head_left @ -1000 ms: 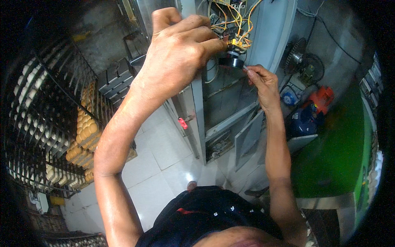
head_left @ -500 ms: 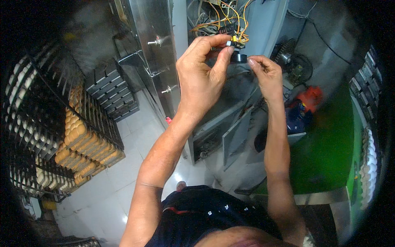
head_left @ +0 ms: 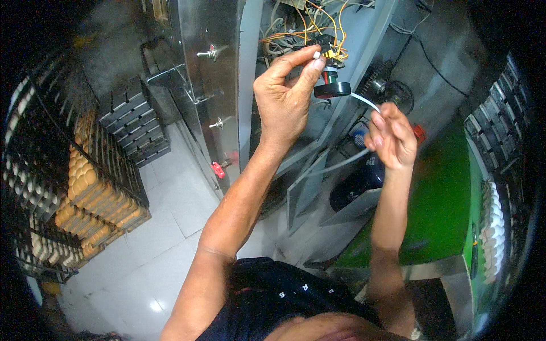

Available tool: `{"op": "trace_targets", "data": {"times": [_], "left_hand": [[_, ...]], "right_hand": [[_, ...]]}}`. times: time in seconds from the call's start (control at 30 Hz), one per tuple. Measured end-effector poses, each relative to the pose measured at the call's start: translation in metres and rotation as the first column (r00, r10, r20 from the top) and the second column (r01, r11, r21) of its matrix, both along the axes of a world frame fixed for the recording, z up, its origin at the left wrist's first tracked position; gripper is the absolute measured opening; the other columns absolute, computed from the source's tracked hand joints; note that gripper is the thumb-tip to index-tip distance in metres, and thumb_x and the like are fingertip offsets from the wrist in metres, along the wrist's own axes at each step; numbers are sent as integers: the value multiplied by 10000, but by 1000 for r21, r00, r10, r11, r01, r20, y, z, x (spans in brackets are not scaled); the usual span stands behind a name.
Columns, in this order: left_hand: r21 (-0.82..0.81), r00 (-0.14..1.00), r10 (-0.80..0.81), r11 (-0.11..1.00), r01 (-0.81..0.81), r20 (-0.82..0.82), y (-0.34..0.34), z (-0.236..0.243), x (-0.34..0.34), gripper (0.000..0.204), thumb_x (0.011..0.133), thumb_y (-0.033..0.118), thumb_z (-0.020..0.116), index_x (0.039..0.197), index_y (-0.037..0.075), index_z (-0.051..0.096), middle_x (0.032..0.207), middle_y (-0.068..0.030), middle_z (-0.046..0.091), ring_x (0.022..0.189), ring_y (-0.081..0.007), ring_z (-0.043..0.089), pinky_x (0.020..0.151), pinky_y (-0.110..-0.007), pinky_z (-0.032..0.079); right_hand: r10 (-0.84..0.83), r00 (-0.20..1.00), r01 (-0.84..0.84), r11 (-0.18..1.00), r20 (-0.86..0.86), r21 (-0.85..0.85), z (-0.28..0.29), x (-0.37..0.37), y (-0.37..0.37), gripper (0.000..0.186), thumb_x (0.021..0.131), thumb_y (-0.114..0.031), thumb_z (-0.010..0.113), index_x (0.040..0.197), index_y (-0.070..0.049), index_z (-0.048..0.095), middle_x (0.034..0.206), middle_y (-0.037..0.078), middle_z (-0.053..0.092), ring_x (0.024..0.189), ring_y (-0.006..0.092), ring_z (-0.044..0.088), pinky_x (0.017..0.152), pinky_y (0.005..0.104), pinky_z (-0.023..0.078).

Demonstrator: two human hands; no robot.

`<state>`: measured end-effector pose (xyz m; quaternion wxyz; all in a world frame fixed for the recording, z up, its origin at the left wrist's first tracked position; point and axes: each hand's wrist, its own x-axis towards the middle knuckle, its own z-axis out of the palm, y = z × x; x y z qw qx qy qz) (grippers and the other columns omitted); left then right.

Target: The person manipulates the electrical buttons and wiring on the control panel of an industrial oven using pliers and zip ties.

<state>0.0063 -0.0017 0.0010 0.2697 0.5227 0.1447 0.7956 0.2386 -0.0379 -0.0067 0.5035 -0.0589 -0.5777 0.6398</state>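
Observation:
My left hand (head_left: 286, 94) is closed in a pinch on a small white piece (head_left: 316, 55), whose kind I cannot make out. Just right of those fingertips is a panel switch with a wide black round head (head_left: 333, 89); red, green and yellow parts show above the head. Orange and yellow wires (head_left: 340, 25) run up from it into the grey cabinet. My right hand (head_left: 393, 136), slightly blurred, has its fingers curled on a thin white cable (head_left: 365, 102). One stretch of the cable reaches toward the switch, and a greyer stretch hangs down to the left.
A metal door (head_left: 207, 85) with protruding bolts stands left of the cabinet. Racks of brown and white eggs (head_left: 85, 176) fill the left side. At right are a green surface (head_left: 435, 216), stacked white trays (head_left: 492, 233) and a dark cylinder (head_left: 355, 184) near the cabinet.
My right hand has moved right and down from beside the switch, and the white cable now stretches from it. My left hand stays near the switch, still pinching. The view has shifted slightly.

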Motion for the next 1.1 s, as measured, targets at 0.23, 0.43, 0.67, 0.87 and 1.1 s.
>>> {"op": "trace_targets", "data": {"times": [0.23,0.43,0.67,0.87,1.1], "left_hand": [[-35,956,-207,975,218,207,1,1,7,211,913,80,686,1097,-24,681,1019,-95,700,871,-108,642,710,-231,537],[-37,937,-108,991,128,333,-2,-10,48,158,963,100,623,1082,-5,627,1011,-70,664,926,-89,590,790,-225,490],[-31,873,-337,928,371,353,-9,-5,25,159,932,102,672,1055,1,669,994,-54,675,887,-84,593,777,-234,486],[-45,889,-350,924,379,295,-8,-9,27,214,897,85,705,1094,3,706,991,-72,707,879,-112,632,810,-252,503],[-76,977,-102,990,118,189,-5,-7,18,247,955,116,628,1172,-1,641,1123,-103,673,1027,-170,612,930,-328,486]], "right_hand": [[-147,961,168,983,-233,71,3,-17,-14,432,919,-29,576,1341,9,496,1133,151,597,846,214,666,823,408,575],[-794,489,867,395,-361,304,-12,-142,16,470,896,-28,672,1311,-2,453,1135,96,585,1028,156,580,882,251,493],[-815,515,854,461,-267,240,-13,-150,4,558,832,57,678,1325,-12,427,1122,96,542,1003,145,566,823,228,495],[-810,538,838,482,-233,256,-20,-123,-15,615,809,93,655,1354,-19,393,1054,92,559,944,131,580,772,220,506],[-829,555,830,558,68,20,-70,-95,-62,263,828,25,691,1074,-38,623,981,21,639,863,83,604,731,247,519]]}}
